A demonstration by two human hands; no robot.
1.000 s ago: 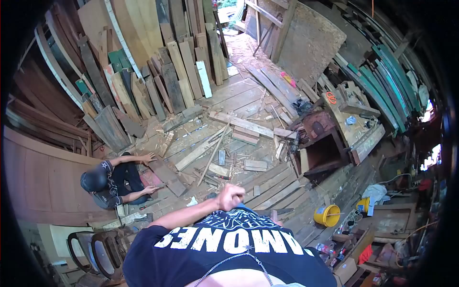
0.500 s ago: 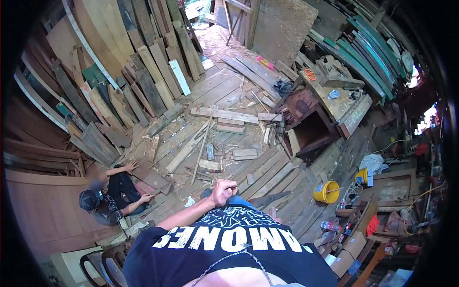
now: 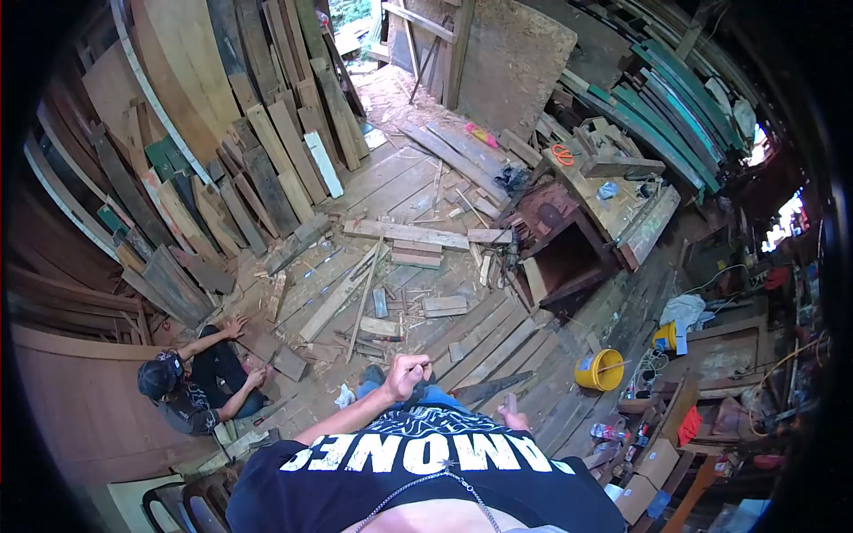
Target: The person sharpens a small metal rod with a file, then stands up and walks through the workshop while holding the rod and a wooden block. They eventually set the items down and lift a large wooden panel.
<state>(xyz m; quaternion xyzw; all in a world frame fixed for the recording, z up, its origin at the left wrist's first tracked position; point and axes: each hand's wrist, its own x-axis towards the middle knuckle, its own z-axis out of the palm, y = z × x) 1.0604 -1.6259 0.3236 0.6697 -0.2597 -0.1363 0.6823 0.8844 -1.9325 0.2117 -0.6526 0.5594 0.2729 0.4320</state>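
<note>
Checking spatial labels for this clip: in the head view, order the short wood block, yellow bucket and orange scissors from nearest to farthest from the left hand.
From the left hand:
1. short wood block, just ahead of it.
2. yellow bucket, off to the right.
3. orange scissors, on the far workbench.

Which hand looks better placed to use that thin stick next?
Left, probably: the left hand is raised out front, shut on the thin stick. The right hand hangs low by the shirt, holding nothing visible.

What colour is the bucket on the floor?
The bucket is yellow, seen in the head view.
</note>
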